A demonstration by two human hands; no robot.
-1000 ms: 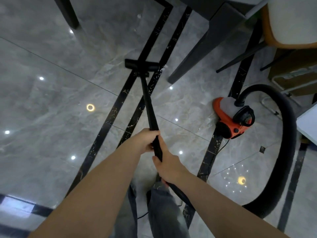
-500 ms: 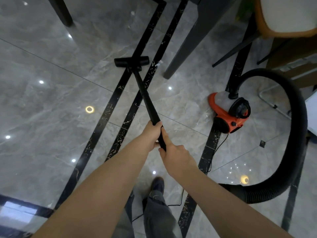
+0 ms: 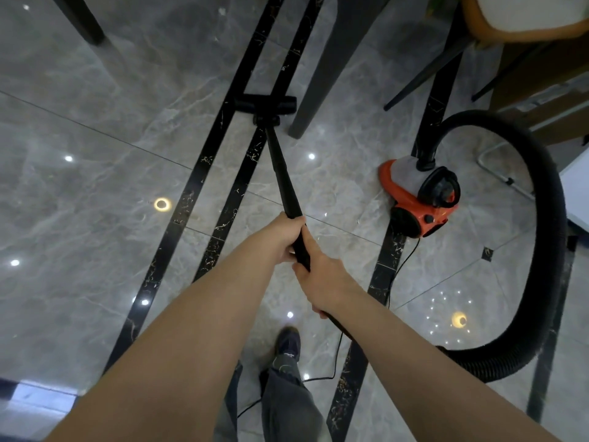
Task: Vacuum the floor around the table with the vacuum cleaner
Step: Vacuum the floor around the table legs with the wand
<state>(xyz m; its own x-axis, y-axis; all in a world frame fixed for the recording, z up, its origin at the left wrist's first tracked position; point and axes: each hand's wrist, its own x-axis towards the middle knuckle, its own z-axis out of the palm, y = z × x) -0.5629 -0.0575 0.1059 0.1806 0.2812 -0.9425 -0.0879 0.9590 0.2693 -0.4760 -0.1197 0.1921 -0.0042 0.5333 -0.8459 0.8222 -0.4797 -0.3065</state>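
Where the nozzle (image 3: 265, 104) sits on the floor (image 3: 95, 186), a table leg (image 3: 322, 78) stands just to its right and open tile spreads left. The wand (image 3: 282, 173) runs lengthwise away from the person, tipped slightly left. Left hand (image 3: 285, 236) and right hand (image 3: 322, 279) both wrap it. The canister (image 3: 417, 199) lies right.

The floor (image 3: 95, 173) was glossy grey marble with pale veins, crossed by black bands (image 3: 204, 173) flecked with gold. The wand (image 3: 282, 173) and its floor head (image 3: 265, 104) were black, as was the ribbed hose (image 3: 548, 237). The vacuum body (image 3: 411, 199) was orange with a black wheel and a whitish top (possibly translucent). The table leg (image 3: 322, 74) was dark grey. The chair (image 3: 522, 17) had an off-white seat edged in orange-brown. The trousers (image 3: 287, 400) were grey.
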